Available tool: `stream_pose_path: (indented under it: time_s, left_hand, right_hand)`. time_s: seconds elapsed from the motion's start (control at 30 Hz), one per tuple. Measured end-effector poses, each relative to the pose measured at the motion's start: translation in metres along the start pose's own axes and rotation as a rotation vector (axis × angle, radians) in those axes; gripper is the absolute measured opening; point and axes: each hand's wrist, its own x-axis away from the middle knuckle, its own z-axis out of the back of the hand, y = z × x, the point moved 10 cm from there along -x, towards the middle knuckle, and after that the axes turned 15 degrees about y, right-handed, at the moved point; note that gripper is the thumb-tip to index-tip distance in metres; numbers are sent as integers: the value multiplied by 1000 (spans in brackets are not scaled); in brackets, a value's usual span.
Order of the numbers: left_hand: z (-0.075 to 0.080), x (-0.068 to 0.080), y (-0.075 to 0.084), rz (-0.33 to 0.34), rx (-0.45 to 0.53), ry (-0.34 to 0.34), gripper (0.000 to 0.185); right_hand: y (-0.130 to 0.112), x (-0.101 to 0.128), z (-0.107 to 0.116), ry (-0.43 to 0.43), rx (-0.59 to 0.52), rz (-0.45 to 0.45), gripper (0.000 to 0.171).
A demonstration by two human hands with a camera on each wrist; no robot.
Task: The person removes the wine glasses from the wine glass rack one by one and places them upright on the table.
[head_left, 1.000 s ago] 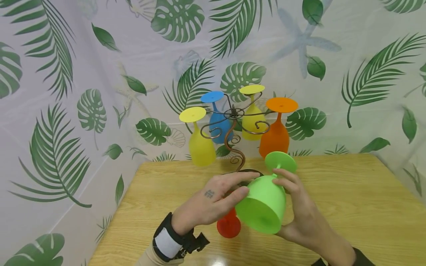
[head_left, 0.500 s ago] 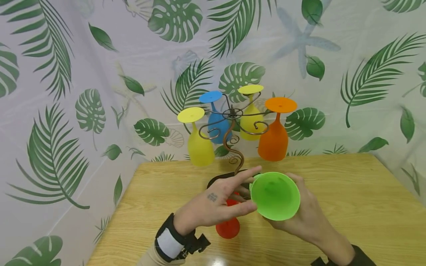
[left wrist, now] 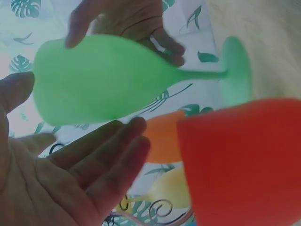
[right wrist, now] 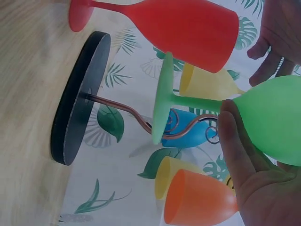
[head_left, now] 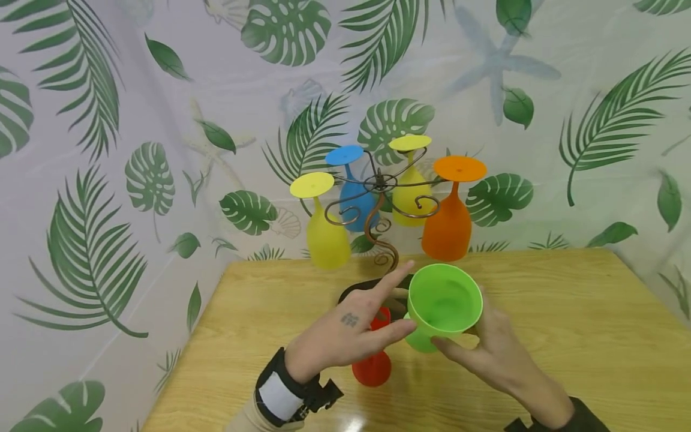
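Where hand (head_left: 345, 336) overlaps, red goblet (head_left: 372, 360) half-hidden.

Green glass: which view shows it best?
Right wrist view: the green glass shows side-on, bowl, stem and foot sharp, the right hand under the bowl. The left wrist view also shows the whole glass but blurred. The head view looks into the open bowl, stem and foot mostly hidden.

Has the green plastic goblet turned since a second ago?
Yes. The green plastic goblet has turned from foot-up to mouth-up, below the wire rack.
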Motion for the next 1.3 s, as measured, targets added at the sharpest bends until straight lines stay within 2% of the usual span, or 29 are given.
stream_pose_path:
  time_s: [0.17,0.37,0.53,0.73,0.97,1.3]
  left_hand:
    - [4,1,-3,-7,-37,13,62]
    - [3,3,-11,26,-113,-7,55]
    - [-2,8,-24,89,-201,-41,56]
    - [-8,14,-41,154,-281,-74,64]
    - [-14,15,-45,122,-307,-105,68]
    - [-18,17,-46,82,-372,-125,60]
  right_hand:
    - [9,5,-6,-19,-37,-47,86]
    - [22,17,-19,-83,-51,-93,76]
    - [34,27,-28,-123,-45,-156,74]
    - [43,35,-34,-148,11,-191,73]
    - [48,40,-42,-180,5,-214,75]
    - [57,49,-49,-208,-6,-257,76]
